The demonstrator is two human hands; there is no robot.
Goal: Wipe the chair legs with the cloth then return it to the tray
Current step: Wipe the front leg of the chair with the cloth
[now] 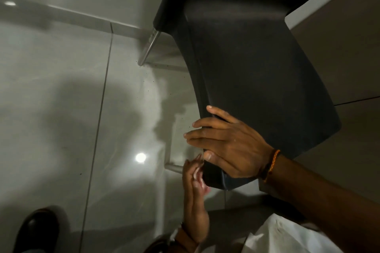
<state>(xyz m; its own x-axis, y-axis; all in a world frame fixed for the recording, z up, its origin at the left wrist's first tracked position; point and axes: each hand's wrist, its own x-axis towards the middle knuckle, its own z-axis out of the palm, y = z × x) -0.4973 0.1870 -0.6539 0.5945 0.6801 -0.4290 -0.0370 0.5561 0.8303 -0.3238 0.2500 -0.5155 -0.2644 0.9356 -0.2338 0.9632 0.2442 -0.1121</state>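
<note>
Head view: black chair (pixel 257 80) stands on glossy grey tiled floor (pixel 61 108).

Indoor room with a finished interior, of the office or dining-area type; the exact kind cannot be determined. Indicators: the floor (pixel 61 92) consists of large glossy light-grey tiles with thin grout lines, reflecting a round ceiling light (pixel 140 157). A pale skirting strip (pixel 86 17) runs along the base of the wall. A dark moulded chair (pixel 257 63) with a tapered metal leg (pixel 149 47) stands beside a pale table edge (pixel 320 3).
</note>
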